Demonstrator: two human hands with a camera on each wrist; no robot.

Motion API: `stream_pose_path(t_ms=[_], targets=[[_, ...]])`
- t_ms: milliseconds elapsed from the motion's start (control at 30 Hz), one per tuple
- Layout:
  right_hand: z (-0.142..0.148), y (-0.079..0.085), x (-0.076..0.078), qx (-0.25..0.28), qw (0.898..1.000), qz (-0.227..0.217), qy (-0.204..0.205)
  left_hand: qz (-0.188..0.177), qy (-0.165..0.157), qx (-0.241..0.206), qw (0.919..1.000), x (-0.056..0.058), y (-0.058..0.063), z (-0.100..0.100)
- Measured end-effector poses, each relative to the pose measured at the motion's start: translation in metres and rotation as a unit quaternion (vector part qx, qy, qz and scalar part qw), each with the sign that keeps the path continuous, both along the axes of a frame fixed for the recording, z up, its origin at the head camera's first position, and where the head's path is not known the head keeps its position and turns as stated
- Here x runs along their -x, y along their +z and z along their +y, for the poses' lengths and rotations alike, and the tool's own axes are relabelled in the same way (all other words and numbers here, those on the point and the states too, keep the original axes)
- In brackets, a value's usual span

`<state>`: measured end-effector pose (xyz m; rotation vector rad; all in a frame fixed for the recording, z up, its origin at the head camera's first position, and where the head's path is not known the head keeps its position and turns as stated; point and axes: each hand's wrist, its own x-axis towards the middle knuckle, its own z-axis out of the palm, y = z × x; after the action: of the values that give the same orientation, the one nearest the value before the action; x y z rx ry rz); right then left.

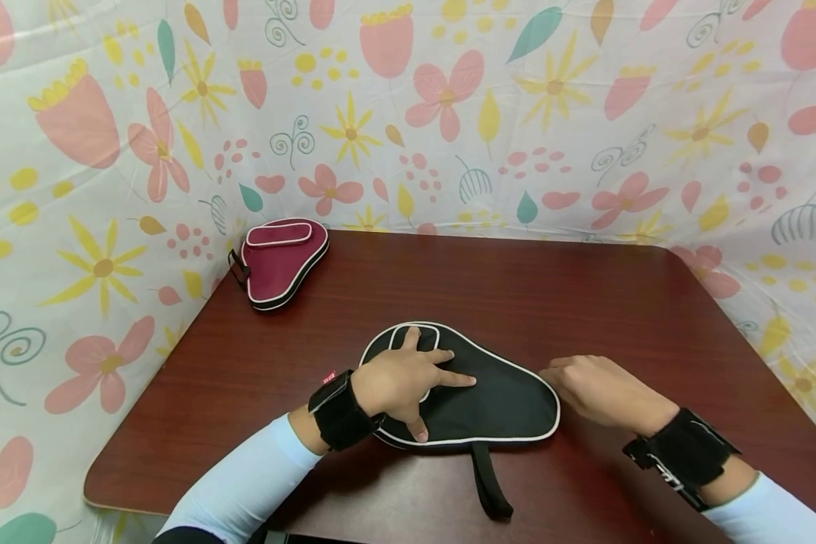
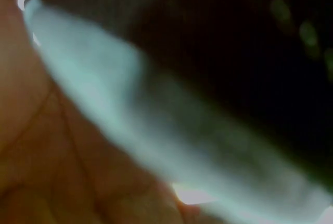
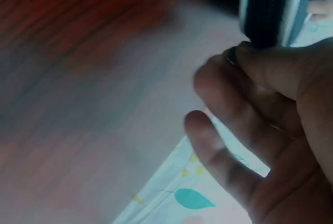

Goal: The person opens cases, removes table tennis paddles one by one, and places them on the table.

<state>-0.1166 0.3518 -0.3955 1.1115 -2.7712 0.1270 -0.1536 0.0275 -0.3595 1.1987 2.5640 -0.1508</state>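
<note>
Bridging both hands, the black case lies beneath the left

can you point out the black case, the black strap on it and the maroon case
black case (image 1: 506, 400): head view, on its bare upper panel
black strap (image 1: 487, 483): head view, midway along it
maroon case (image 1: 275, 266): head view, mid-panel

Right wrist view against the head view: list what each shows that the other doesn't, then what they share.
Only the right wrist view shows the zip along the edge of the black case, and the small dark tab that the right hand pinches.

Only the head view shows the red case, the wristbands and the sleeves.

Both show the black case, right hand, table, floral cloth and fingers of the left hand.
</note>
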Motion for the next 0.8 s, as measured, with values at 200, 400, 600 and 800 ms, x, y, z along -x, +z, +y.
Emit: stream_pose_path(t_ms=[200, 400, 600, 800], targets=[[-0.002, -0.001, 0.023, -0.025, 0.999, 0.008, 0.024, 0.006, 0.015, -0.002, 0.9999, -0.002, -0.001, -0.002], [-0.007, 0.002, 0.061, -0.075, 0.994, 0.054, 0.049, 0.037, 0.021, 0.003, 0.9991, -0.008, -0.001, -0.005], [-0.017, 0.004, 0.088, -0.103, 0.991, 0.068, 0.051, 0.025, 0.003, 0.009, 0.9997, -0.017, 0.007, -0.011], [-0.037, 0.009, 0.113, -0.122, 0.986, 0.092, 0.069, 0.012, -0.020, 0.012, 0.9997, -0.030, 0.021, -0.017]])
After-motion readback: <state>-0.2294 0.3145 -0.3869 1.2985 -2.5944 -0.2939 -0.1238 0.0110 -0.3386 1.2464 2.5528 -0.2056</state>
